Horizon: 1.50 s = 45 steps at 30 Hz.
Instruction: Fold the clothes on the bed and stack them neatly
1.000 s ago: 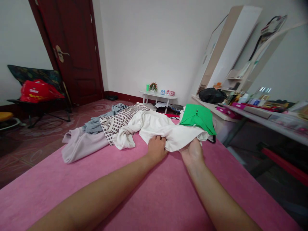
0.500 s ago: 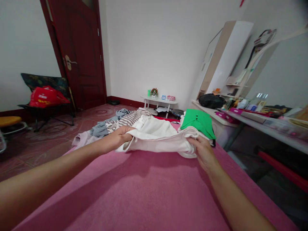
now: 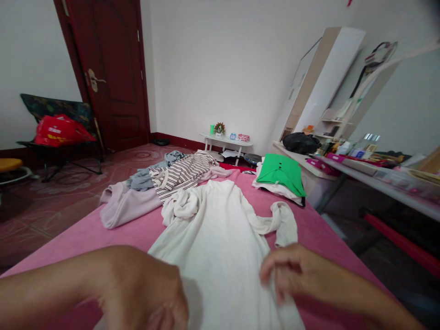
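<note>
The white shirt (image 3: 220, 229) lies spread on the pink sheet (image 3: 318, 229), its neck end toward twelve o'clock. Taken from its middle, the left hand (image 3: 147, 288) is at eight o'clock, fingers curled under; whether they grip cloth I cannot tell. At four o'clock the right hand (image 3: 292, 275), blurred, has its fingers loosely bent and apart over the shirt's edge. The striped top (image 3: 184, 176) lies at eleven, the green shirt (image 3: 280, 174) between one and two.

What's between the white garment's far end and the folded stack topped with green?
Head view: only the pink cover shows between the white garment's far end and the folded stack.
</note>
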Motion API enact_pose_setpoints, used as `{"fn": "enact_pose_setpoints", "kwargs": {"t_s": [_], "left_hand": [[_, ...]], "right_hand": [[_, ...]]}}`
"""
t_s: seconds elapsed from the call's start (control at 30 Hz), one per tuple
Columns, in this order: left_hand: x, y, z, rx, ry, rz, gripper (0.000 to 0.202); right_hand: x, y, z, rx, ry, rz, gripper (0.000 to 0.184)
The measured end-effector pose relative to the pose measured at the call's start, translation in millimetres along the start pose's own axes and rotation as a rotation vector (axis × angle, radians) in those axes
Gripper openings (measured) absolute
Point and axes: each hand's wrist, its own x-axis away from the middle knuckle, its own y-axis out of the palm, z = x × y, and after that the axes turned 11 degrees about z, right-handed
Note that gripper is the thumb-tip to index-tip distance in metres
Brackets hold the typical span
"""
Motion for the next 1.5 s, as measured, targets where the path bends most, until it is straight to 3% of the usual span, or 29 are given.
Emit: {"fn": "enact_pose_setpoints", "kwargs": {"t_s": [0.07,0.13,0.2,0.27,0.33,0.4,0.47,0.53,0.6,0.7,0.77,0.87,0.97,1.03,1.13,1.23,1.37,1.5], "left_hand": [[-20.4,-8.1,1.5,-0.022,0.018,0.017,0.025],[-41.4,-21.8,-2.1,-0.177,0.029,0.241,0.026],[-57.6,-38.2,-15.9,-0.418,0.019,0.541,0.03],[-63.9,-54.2,-38.5,-0.607,-0.036,0.719,0.043],[-59.6,-67.2,-64.6,-0.694,-0.114,0.782,0.062],[-48.9,-75.2,-88.7,-0.717,-0.19,0.778,0.075],[-38.2,-78.1,-106.7,-0.716,-0.246,0.768,0.078],[-32.8,-77.2,-115.8,-0.705,-0.272,0.773,0.069],[-33.4,-75.6,-115.4,-0.681,-0.277,0.797,0.049],[-37.2,-81.3,-102.3,-0.663,-0.263,0.838,0.026],[-34.6,-94.3,-92.6,-0.677,-0.286,0.928,0.023],[-20.2,-122.8,-85.4,-0.774,-0.416,1.026,0.019],[-7.6,-143.2,-82.7,-0.993,-0.605,0.842,0.01],[-11.0,-144.8,-78.9,-1.099,-0.654,0.765,0.01],[-40.3,-132.8,-74.1,-1.073,-0.574,0.833,0.018],[-85.9,-115.9,-81.6,-0.921,-0.483,0.808,0.025],[-137.0,-102.2,-107.7,-0.766,-0.555,0.802,0.034],[-164.3,-106.8,-126.4,-0.539,-0.57,0.812,0.03]], "right_hand": [[-37.6,-13.5,15.1,0.117,-0.158,0.335,0.036],[-71.3,-23.4,32.9,0.304,-0.285,0.557,0.042],[-92.7,-26.0,49.0,0.488,-0.296,0.559,0.047],[-100.7,-25.9,61.2,0.642,-0.249,0.497,0.033],[-99.4,-31.7,71.0,0.725,-0.189,0.542,0.023],[-94.8,-47.9,81.9,0.724,-0.085,0.727,0.03],[-91.2,-70.6,94.3,0.7,0.052,0.918,0.031],[-91.4,-90.0,104.5,0.764,0.13,1.02,0.02],[-97.3,-99.0,107.0,0.899,0.104,1.037,0.025],[-118.5,-91.7,95.4,0.952,-0.059,1.02,0.035],[-139.5,-79.4,85.5,0.816,-0.149,0.96,0.03],[-173.7,-60.8,81.4,0.475,-0.086,0.843,0.032],[-202.6,-47.1,88.8,0.162,0.077,0.809,0.054],[-217.9,-40.8,93.4,0.035,0.149,0.801,0.069],[-236.9,-35.6,95.4,0.003,0.199,0.798,0.08],[-250.9,-35.5,95.3,0.217,0.215,0.839,0.078],[-257.5,-39.2,97.0,0.48,0.184,0.826,0.054],[-254.3,-44.2,95.2,0.44,0.155,0.81,0.024]]}}
